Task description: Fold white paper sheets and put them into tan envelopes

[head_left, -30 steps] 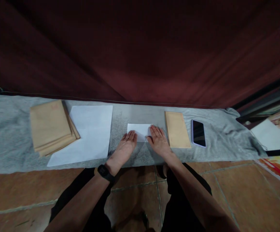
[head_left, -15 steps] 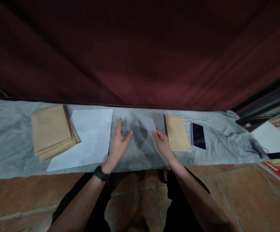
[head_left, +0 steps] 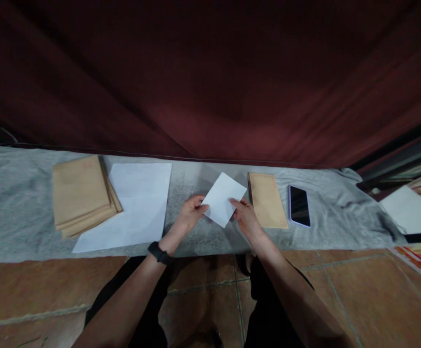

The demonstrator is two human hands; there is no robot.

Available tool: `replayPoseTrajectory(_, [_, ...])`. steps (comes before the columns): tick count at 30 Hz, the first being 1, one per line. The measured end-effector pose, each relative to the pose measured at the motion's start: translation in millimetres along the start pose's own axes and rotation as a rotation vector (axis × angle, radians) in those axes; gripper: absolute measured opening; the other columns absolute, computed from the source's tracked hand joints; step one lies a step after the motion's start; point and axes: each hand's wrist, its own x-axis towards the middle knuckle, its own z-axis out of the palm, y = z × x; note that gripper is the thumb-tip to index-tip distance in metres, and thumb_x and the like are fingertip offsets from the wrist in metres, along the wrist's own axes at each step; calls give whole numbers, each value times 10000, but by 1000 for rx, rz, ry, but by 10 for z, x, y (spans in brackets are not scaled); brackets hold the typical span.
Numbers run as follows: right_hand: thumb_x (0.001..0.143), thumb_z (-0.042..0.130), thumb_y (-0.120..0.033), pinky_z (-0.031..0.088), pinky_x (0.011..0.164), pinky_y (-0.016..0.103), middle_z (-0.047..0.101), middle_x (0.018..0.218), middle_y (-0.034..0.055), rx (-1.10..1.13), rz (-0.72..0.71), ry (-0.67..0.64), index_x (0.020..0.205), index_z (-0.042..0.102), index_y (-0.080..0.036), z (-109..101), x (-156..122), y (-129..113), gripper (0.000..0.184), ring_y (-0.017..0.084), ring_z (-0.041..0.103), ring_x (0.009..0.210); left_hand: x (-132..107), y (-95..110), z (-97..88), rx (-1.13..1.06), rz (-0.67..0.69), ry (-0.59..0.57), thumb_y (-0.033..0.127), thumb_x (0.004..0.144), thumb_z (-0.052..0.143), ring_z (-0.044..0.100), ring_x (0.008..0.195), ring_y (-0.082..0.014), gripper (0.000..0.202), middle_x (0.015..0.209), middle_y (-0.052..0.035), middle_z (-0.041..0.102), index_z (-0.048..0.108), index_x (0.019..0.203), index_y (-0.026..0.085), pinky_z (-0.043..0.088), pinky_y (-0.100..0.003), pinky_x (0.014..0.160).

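Head view: paper (head_left: 220, 191) plain white, four-cornered, askew. Left hand (head_left: 190, 212) pinches its left edge, right hand (head_left: 246, 216) its right side; paper sits between them. Grey, rumpled cloth (head_left: 341, 208) beneath; dark red curtain (head_left: 210, 96) beyond the hands; brown tiles (head_left: 348, 290) on their near side.

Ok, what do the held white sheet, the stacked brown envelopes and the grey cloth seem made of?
White sheet: matte paper, judging by its thin, crisp edges.
Brown envelopes: probably kraft paper, dull tan with flat edges.
Grey cloth: perhaps plush fabric, given its soft rumples and mottled surface.
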Motion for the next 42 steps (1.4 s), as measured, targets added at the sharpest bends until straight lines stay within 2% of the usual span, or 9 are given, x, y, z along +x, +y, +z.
replayPoseTrajectory(4, [723,800,-376,604,627,287,788,849,46,-124,21,67,883,665,-203,-142,97,-123,271,203,743,755,72,-14,-106,90,4,-23,397,664,764,586,615,-139,232,653,24,658,654,716,200,454,-256,597])
replayPoseTrajectory(9, [678,841,-261,588,516,234,704,639,-25,-182,127,59,774,648,-200,-216,100,-147,224,128,646,522,125,-33,-217,31,25,165,463,660,811,577,610,-125,332,703,7,683,683,792,187,448,-250,592])
replayPoseTrajectory(16, [813,765,-254,566,452,229,735,663,-1,-363,226,-90,837,682,-176,-225,51,-74,117,138,663,492,234,-105,-242,267,146,311,258,751,724,546,579,-123,287,640,58,576,710,1029,190,425,-247,597])
replayPoseTrajectory(21, [885,710,-356,514,393,194,704,541,-5,-515,255,-122,747,648,-198,-234,78,-38,219,126,624,417,245,-79,-198,594,173,310,180,830,655,632,710,-173,386,795,-6,672,689,1214,178,508,-306,724])
replayPoseTrajectory(24, [908,672,-375,453,355,168,675,490,-17,-641,233,-139,688,610,-218,-243,73,-7,277,113,588,373,225,-50,-161,734,201,301,133,853,601,688,891,-215,427,1015,-71,724,665,1274,168,547,-347,861])
replayPoseTrajectory(28, [928,635,-340,428,356,167,670,483,-13,-742,206,-138,675,588,-216,-246,50,4,285,106,564,355,125,-82,-23,942,372,318,111,904,504,614,1242,-256,453,1390,-135,613,620,1339,163,495,-397,1072])
replayPoseTrajectory(31, [931,616,-318,435,374,189,663,479,-11,-780,201,-150,669,599,-218,-236,35,-25,281,121,574,371,-12,-176,160,1102,470,215,259,984,491,470,1427,-300,465,1582,-157,451,533,1436,158,426,-471,1151])
replayPoseTrajectory(35, [952,548,-319,462,416,239,669,498,4,-886,210,-195,648,609,-236,-223,24,-76,321,152,589,402,-184,-294,351,1276,492,57,452,1010,482,282,1543,-325,590,1652,-156,343,437,1525,168,273,-545,1236])
replayPoseTrajectory(42, [979,495,-355,445,429,260,662,488,24,-990,214,-212,642,641,-231,-250,27,-82,388,160,561,382,-234,-314,344,1332,442,65,519,1009,460,249,1556,-318,660,1657,-194,313,409,1544,135,219,-523,1261])
